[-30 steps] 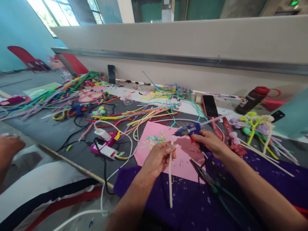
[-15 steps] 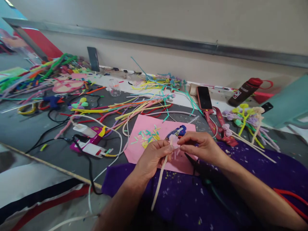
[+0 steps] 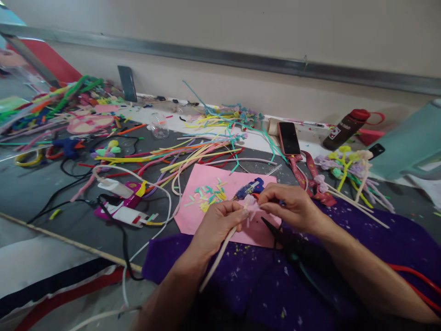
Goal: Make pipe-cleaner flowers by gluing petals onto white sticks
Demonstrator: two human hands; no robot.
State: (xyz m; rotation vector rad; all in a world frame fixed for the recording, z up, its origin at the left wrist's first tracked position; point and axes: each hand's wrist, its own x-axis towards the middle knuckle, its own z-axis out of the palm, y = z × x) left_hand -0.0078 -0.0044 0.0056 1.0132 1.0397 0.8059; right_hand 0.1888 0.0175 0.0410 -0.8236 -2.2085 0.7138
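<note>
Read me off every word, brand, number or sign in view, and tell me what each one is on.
No text reads clearly.
Dark water bottle: pale lettering, too small and blurred to read.
White sticker on that bottle: a mark, too small to make out.
Red lanyard: pale print, too blurred to read.

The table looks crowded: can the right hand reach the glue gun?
Probably yes: the glue gun lies near the right hand, nothing evident between, though that hand is busy with a pink piece.
</note>
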